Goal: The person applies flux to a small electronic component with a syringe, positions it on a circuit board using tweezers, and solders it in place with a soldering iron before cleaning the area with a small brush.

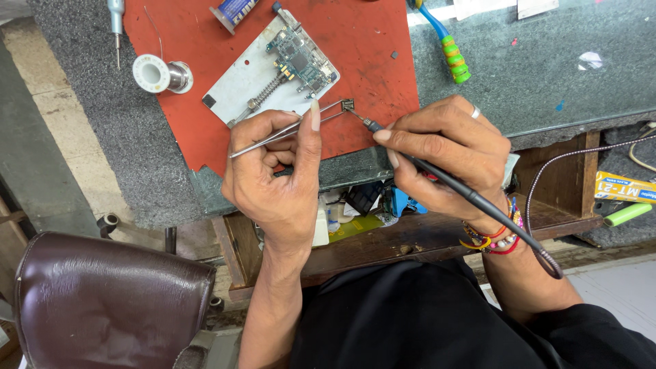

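My left hand (277, 171) pinches metal tweezers (287, 130) whose tips grip a small dark chip (348, 104) above the red mat (342, 55). In my right hand (444, 154) I hold a thin black soldering iron (465, 191) like a pen, its tip touching the chip from the right. Its braided cord (567, 164) loops off to the right. Just behind the chip, a green circuit board (301, 58) is clamped in a white holder plate (253, 82) on the mat.
A solder spool (162, 74) sits at the mat's left edge, a screwdriver (116, 27) beyond it, a blue-green brush (447, 51) on the grey worktop. Clutter fills the shelf under the bench. A brown leather seat (102, 301) stands at lower left.
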